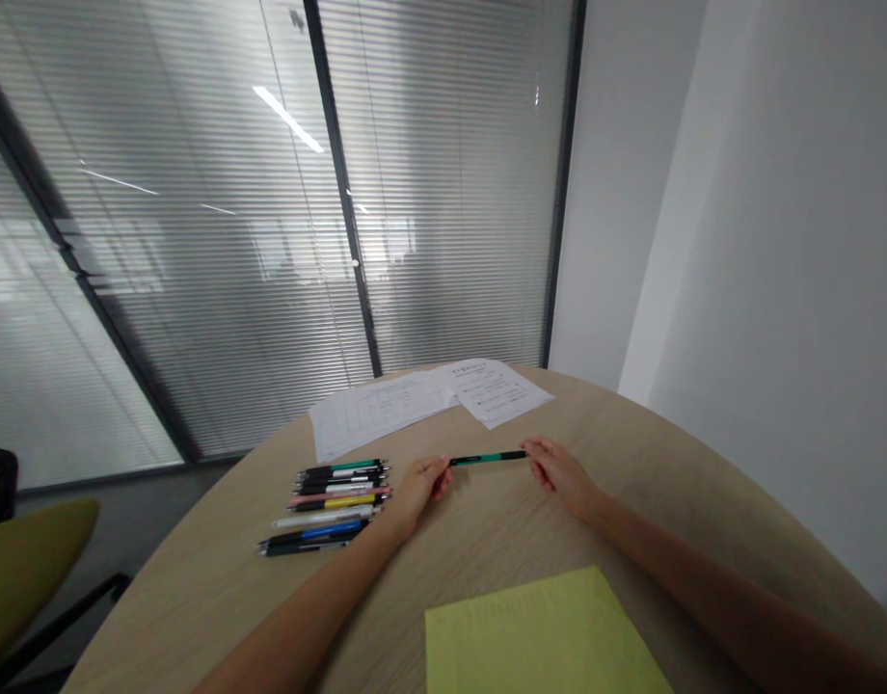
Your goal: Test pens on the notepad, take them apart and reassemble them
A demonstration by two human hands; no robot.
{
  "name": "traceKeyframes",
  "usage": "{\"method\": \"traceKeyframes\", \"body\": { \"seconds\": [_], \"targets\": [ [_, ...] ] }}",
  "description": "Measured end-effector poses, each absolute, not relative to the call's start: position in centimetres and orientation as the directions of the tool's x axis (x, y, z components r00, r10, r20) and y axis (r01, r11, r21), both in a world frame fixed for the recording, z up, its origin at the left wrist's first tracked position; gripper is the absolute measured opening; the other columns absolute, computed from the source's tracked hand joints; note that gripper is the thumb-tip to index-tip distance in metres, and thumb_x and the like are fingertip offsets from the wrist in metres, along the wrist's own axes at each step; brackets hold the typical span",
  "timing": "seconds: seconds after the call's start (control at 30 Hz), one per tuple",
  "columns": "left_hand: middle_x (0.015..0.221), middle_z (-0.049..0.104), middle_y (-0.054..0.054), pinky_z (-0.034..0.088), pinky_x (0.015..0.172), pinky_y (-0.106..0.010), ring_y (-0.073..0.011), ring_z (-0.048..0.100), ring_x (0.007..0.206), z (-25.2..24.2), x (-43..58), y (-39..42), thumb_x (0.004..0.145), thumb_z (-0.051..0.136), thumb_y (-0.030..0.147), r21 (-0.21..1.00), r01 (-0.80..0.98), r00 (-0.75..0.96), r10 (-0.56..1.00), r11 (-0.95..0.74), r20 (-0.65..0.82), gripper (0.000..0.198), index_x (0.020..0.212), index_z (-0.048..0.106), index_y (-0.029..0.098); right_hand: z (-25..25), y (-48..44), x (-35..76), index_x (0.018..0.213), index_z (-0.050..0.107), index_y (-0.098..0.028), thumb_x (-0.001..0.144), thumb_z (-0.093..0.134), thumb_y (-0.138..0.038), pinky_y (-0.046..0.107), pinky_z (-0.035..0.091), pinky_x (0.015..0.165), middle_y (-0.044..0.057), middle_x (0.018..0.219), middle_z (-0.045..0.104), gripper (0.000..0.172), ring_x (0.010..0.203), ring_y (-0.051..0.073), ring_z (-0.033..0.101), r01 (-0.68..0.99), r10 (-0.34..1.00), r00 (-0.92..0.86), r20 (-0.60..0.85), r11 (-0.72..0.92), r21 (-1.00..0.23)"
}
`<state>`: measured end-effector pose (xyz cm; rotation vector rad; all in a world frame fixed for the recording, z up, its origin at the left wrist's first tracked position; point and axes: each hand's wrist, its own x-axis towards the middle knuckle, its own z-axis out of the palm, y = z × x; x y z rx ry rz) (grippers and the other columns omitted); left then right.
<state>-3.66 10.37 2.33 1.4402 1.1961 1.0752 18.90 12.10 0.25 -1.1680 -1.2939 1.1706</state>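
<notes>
A black and green pen [488, 458] is held level above the round wooden table [631, 453], one end in each hand. My left hand [421, 487] pinches its left end with closed fingers. My right hand [559, 472] pinches the right end, fingers closed too. Just left of my left hand, several pens [332, 501] lie side by side in a row on the table, in green, white, pink, yellow, blue and black.
Two white printed sheets [386, 405] [497, 388] lie at the far side of the table. A yellow sheet [537, 631] lies near me. Glass walls with blinds stand behind, a white wall to the right, and an olive-green chair [24, 559] at the left.
</notes>
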Motion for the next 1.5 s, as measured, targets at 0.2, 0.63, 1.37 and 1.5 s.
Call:
{"method": "traceKeyframes", "body": {
  "seconds": [0.2,0.63,1.37,1.5],
  "targets": [
    [0.041,0.042,0.005,0.024,0.041,-0.020,-0.0073,0.035,0.038,2.2,-3.7,10.4,0.062,0.050,0.056,0.987,0.142,0.144,0.988,-0.076,0.055,0.042,0.049,0.049,0.016,0.6,12.0,18.8,0.087,0.049,-0.019,0.066,0.049,-0.039,0.020,0.027,0.038,-0.007,0.049,0.046,0.029,0.040,0.008,0.040,-0.080,0.996,-0.059,0.071,0.066,-0.995],
    [0.041,0.042,0.005,0.023,0.040,-0.020,-0.0065,0.034,0.037,2.5,-3.6,10.3,0.060,0.054,0.054,0.995,0.078,0.116,0.992,-0.059,0.050,0.040,0.049,0.049,0.015,0.1,12.4,19.1,0.085,0.054,-0.019,0.057,0.065,-0.032,0.020,0.031,0.044,-0.007,0.053,0.046,0.033,0.046,0.007,0.041,-0.237,0.995,-0.032,0.094,0.084,-0.968],
    [0.041,0.040,0.006,0.024,0.037,-0.019,-0.0059,0.034,0.034,2.6,-3.9,10.6,0.062,0.055,0.049,0.989,-0.132,-0.006,0.998,-0.071,0.070,0.037,0.048,0.047,0.016,-1.7,15.5,22.2,0.083,0.062,-0.019,0.067,0.054,-0.029,0.029,0.045,0.061,0.004,0.077,0.062,0.021,0.067,0.015,0.056,0.162,0.974,0.075,0.214,0.200,-0.966],
    [0.040,0.040,0.006,0.024,0.037,-0.019,-0.0058,0.034,0.034,2.3,-3.9,10.8,0.062,0.055,0.048,0.987,-0.150,-0.012,0.998,-0.062,0.061,0.036,0.049,0.046,0.016,-1.3,16.9,23.0,0.086,0.061,-0.019,0.065,0.052,-0.018,0.032,0.043,0.070,0.004,0.079,0.061,0.023,0.071,0.017,0.054,0.439,0.946,0.053,0.321,0.266,-0.858]
  ]
}}
